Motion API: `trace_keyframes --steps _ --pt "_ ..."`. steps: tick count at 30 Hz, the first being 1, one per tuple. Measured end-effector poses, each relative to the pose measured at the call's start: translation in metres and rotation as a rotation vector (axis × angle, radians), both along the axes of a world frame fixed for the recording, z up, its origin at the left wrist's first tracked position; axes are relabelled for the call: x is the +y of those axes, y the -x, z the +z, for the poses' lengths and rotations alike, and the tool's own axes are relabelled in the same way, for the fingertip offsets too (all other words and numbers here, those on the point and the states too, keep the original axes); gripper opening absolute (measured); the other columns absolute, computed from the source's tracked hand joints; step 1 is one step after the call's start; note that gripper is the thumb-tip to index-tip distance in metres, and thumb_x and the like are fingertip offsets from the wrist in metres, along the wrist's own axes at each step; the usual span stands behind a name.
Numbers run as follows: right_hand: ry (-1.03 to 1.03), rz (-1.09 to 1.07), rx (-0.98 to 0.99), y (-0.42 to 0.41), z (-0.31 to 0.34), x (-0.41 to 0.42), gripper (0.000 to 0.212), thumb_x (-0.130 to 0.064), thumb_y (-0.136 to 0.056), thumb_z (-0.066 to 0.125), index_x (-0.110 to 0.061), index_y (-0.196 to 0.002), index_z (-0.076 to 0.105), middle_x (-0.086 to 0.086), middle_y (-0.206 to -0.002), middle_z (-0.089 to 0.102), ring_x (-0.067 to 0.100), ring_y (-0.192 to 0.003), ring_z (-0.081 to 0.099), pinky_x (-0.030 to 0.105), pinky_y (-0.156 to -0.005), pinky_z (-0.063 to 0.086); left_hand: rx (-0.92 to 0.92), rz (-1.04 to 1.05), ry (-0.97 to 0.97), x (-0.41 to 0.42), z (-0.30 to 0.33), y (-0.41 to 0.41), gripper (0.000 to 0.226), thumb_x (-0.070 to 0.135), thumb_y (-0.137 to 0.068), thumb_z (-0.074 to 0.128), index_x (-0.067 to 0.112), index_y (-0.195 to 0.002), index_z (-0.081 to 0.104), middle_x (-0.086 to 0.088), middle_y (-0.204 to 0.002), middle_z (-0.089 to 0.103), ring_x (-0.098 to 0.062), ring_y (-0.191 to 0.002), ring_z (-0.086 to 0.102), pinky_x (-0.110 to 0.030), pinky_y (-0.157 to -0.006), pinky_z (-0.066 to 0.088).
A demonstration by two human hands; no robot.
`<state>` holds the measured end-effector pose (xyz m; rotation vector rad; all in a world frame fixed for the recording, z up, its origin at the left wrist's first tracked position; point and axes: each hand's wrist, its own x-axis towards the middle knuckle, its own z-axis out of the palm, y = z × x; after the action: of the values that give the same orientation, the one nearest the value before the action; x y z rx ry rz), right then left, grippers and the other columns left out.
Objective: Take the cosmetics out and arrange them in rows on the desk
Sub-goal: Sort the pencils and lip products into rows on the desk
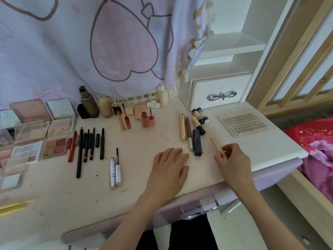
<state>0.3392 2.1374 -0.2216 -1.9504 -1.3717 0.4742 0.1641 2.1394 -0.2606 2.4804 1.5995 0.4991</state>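
Note:
My right hand (pixel 233 159) pinches a slim pale-pink tube (pixel 215 143) just above the desk (pixel 140 143), right of a row made of a gold tube (pixel 183 127), a brown tube (pixel 188 130) and a dark navy tube (pixel 197 142). My left hand (pixel 169 168) lies flat on the desk, fingers spread, holding nothing, just in front of that row. Black and red pencils (pixel 86 147) lie in a row at the left. Two silver tubes (pixel 114 172) lie nearer me. Orange lip glosses (pixel 134 119) stand behind.
Eyeshadow and blush palettes (pixel 36 141) cover the far left. Bottles (pixel 93 106) stand at the back against a pink curtain. A clear lash tray (pixel 242 124) lies at the right, below a white drawer unit (pixel 219 92). The desk's edge drops off at the right toward pink bedding (pixel 317 147).

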Motion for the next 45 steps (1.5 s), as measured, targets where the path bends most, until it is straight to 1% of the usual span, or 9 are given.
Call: trace_keyframes --steps 3,6,8,12,14,18,24,37,45 --pt "-0.160 -0.043 0.241 0.002 0.012 -0.006 0.006 -0.015 -0.089 0.054 -0.013 -0.094 0.057 -0.006 -0.076 0.056 0.002 -0.061 0.050 0.010 -0.052 0.037 -0.111 0.005 0.045 0.001 0.002 0.003 0.054 0.048 -0.090 0.021 0.028 -0.137 0.039 0.007 -0.142 0.038 -0.012 -0.132 0.030 -0.026 -0.109 0.014" --pt "-0.126 0.118 0.458 0.009 0.023 -0.008 0.010 -0.012 -0.088 0.056 -0.015 -0.082 0.064 -0.002 -0.064 0.054 0.007 -0.054 0.043 0.018 -0.054 0.037 -0.492 0.035 0.179 -0.002 0.014 0.005 0.052 0.039 -0.092 0.051 0.035 -0.138 0.027 0.014 -0.134 0.037 0.000 -0.120 0.037 -0.017 -0.104 0.024" --pt "-0.018 0.260 0.631 0.017 0.027 -0.006 0.011 -0.010 -0.087 0.059 -0.009 -0.081 0.067 0.001 -0.058 0.053 0.014 -0.055 0.041 0.022 -0.051 0.035 -0.663 0.008 0.249 -0.005 0.026 0.007 0.049 0.032 -0.086 0.061 0.046 -0.123 0.031 0.019 -0.120 0.044 0.006 -0.101 0.046 -0.012 -0.088 0.038" --pt "0.131 0.485 0.818 0.029 0.028 -0.001 0.016 -0.009 -0.090 0.055 0.001 -0.087 0.066 0.004 -0.059 0.053 0.013 -0.053 0.040 0.018 -0.046 0.032 -0.662 -0.029 0.225 -0.010 0.050 0.022 0.026 0.023 -0.087 0.061 0.041 -0.089 0.043 0.012 -0.086 0.058 -0.003 -0.071 0.050 -0.013 -0.064 0.041" --pt "0.161 0.612 0.765 0.033 0.032 0.002 0.017 -0.010 -0.093 0.051 -0.003 -0.090 0.066 0.002 -0.060 0.054 0.011 -0.051 0.040 0.019 -0.047 0.032 -0.671 -0.020 0.226 -0.011 0.061 0.034 0.024 0.022 -0.086 0.063 0.039 -0.086 0.046 0.012 -0.081 0.059 -0.006 -0.071 0.052 -0.016 -0.064 0.043" --pt "0.152 0.913 0.359 0.046 0.039 0.007 0.018 -0.021 -0.095 0.047 -0.015 -0.102 0.063 -0.009 -0.067 0.059 0.004 -0.056 0.046 0.016 -0.055 0.038 -0.636 0.003 0.244 -0.007 0.080 0.053 0.012 0.029 -0.084 0.063 0.034 -0.085 0.052 0.011 -0.074 0.060 -0.005 -0.068 0.054 -0.019 -0.062 0.045" --pt "0.059 0.911 0.006 0.070 0.038 0.011 0.014 -0.034 -0.097 0.042 -0.025 -0.099 0.052 -0.010 -0.068 0.048 0.003 -0.059 0.042 0.020 -0.060 0.035 -0.550 0.070 0.196 -0.001 0.089 0.065 0.006 0.032 -0.084 0.062 0.027 -0.087 0.060 0.013 -0.064 0.055 0.002 -0.063 0.050 -0.009 -0.057 0.037" --pt "-0.010 0.905 -0.078 0.066 0.037 0.017 0.017 -0.026 -0.097 0.045 -0.015 -0.102 0.057 -0.011 -0.057 0.041 0.004 -0.055 0.044 0.016 -0.055 0.035 -0.569 0.148 0.186 0.002 0.085 0.056 0.010 0.029 -0.086 0.061 0.020 -0.088 0.063 0.013 -0.058 0.048 0.007 -0.057 0.047 -0.008 -0.055 0.036" --pt "-0.017 0.890 -0.146 0.064 0.042 0.023 0.028 -0.045 -0.092 0.045 -0.021 -0.097 0.058 -0.013 -0.054 0.047 0.004 -0.055 0.046 0.017 -0.054 0.033 -0.561 0.158 0.193 0.004 0.090 0.062 0.011 0.031 -0.087 0.059 0.021 -0.085 0.064 0.011 -0.058 0.049 0.005 -0.057 0.047 -0.008 -0.054 0.036"
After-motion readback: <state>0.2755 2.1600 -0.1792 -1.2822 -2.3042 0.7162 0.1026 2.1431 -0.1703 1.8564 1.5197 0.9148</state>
